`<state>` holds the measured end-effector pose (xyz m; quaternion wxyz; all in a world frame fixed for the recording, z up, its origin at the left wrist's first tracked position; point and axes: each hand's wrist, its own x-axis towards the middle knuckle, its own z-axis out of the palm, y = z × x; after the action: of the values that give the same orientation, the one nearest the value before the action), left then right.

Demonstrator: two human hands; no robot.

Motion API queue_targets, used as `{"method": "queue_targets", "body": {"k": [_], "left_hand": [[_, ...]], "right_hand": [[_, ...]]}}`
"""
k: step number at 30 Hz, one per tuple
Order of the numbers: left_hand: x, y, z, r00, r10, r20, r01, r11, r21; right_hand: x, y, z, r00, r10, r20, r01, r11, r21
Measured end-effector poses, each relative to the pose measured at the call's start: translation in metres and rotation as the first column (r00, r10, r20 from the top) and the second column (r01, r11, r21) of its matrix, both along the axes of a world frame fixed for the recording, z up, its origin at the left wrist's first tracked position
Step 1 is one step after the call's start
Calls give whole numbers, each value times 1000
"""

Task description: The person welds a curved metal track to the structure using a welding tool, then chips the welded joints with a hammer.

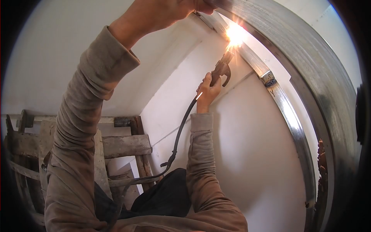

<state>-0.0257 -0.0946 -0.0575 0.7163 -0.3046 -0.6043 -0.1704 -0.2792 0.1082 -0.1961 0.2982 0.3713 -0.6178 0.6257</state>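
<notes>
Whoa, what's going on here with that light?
The person's right hand grips what looks like a welding holder, its black cable trailing down. A glaring spark burns at the holder's end, by the narrow metal bar. The left hand is up by the wide metal beam, partly out of view, so its grip is unclear.

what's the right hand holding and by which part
The right hand grips the welding electrode holder by its handle, at the end where the cable joins.
</notes>
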Motion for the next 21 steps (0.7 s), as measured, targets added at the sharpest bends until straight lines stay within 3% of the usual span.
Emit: {"method": "queue_targets", "body": {"k": [8,10,12,15,18,21], "left_hand": [[1,3,1,999,44,-13,-44,999,-4],[-4,-7,3,968,-214,128,217,976,-13],[2,4,1,1000,19,5,-19,1000,20],[-5,0,1,997,-18,-69,17,1000,-10],[3,3,-4,999,18,26,-19,999,30],[-11,-3,1,999,-13,-47,12,1000,-20]], "right_hand": [[13,1,3,996,42,82,-42,999,-6],[22,2,5,990,75,119,-73,997,-18],[26,3,5,982,158,99,-151,986,-74],[27,2,8,981,189,38,-184,977,-112],[26,4,10,985,159,62,-153,985,-83],[18,4,10,992,115,55,-112,992,-61]]}}
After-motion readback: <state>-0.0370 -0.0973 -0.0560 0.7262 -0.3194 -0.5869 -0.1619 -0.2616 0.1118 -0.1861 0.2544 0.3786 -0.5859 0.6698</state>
